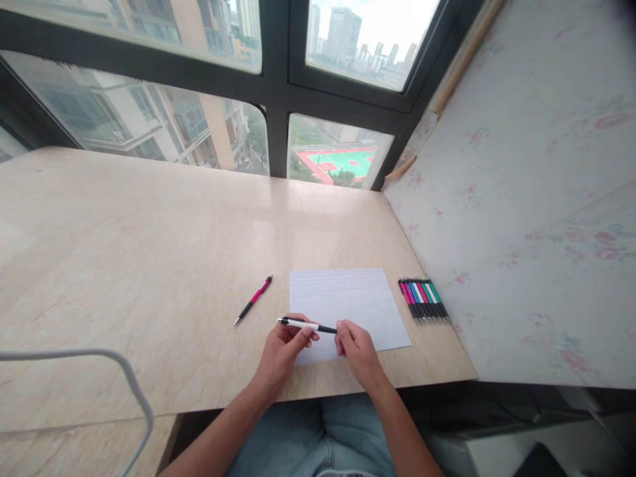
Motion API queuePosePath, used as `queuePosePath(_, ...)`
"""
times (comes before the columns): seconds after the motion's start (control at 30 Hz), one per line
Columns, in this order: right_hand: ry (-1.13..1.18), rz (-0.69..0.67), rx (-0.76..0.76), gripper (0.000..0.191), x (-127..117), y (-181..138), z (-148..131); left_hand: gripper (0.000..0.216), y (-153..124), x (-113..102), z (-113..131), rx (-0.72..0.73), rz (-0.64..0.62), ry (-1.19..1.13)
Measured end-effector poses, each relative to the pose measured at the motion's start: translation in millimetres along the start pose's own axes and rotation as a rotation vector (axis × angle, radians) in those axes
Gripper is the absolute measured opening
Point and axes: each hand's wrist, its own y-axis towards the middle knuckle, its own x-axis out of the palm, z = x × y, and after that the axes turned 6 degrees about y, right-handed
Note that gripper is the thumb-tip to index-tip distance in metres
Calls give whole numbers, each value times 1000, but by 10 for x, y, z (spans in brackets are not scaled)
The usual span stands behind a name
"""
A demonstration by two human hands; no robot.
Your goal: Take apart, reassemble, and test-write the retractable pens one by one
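Both hands hold one white-and-black pen level above the lower edge of a white sheet of paper. My left hand pinches the white end, fingers closed. My right hand grips the black end, fingers closed. The sheet carries faint handwriting along its top and lies flat on the beige marble-look desk. A pink-and-black pen lies alone on the desk to the left of the sheet.
A row of several coloured pens lies right of the sheet near the desk's right edge. A floral-patterned wall rises at the right. Large windows close off the far side. A thin white wire frame sits at the lower left.
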Motion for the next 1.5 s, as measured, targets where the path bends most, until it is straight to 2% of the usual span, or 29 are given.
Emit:
queuePosePath(0.3, -53, -5, -66, 46, -12, 20, -82, 28, -8, 43, 59, -142, 5, -298)
queuePosePath(0.53, -87, -18, -79, 44, -29, -30, -88, 32, -28, 71, 87, -191, 40, -376)
queuePosePath(1.3, -105, 5, -92, 44, -77, -37, -113, 27, -21, 41, 81, -216, -41, -370)
queuePosePath(1.5, -117, 19, -96, 46, -55, -41, -145, 30, -26, 56, 92, -195, -26, -290)
